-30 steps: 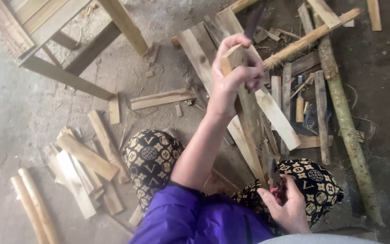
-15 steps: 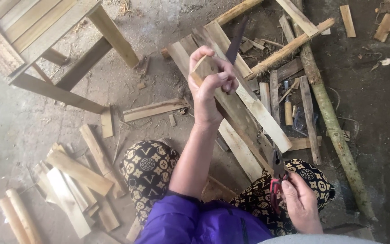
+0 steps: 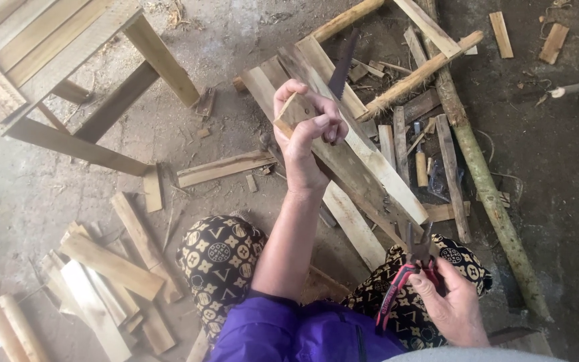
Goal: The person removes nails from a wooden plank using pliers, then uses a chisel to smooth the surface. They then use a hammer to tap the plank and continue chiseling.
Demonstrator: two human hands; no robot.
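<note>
Apparently mid-job, the left hand gripped the top end of a wooden slat that slanted down toward five o'clock. The right hand was closed around red-handled pliers at the slat's lower end, perhaps on a nail; nothing looked pulled free yet.

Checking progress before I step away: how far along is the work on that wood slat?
Done: cut offcuts lie piled on the ground. In hand: the left hand grips a long slat; the right hand holds red-handled pliers at its lower end. Left: nothing shows pulled from the slat yet.
</note>
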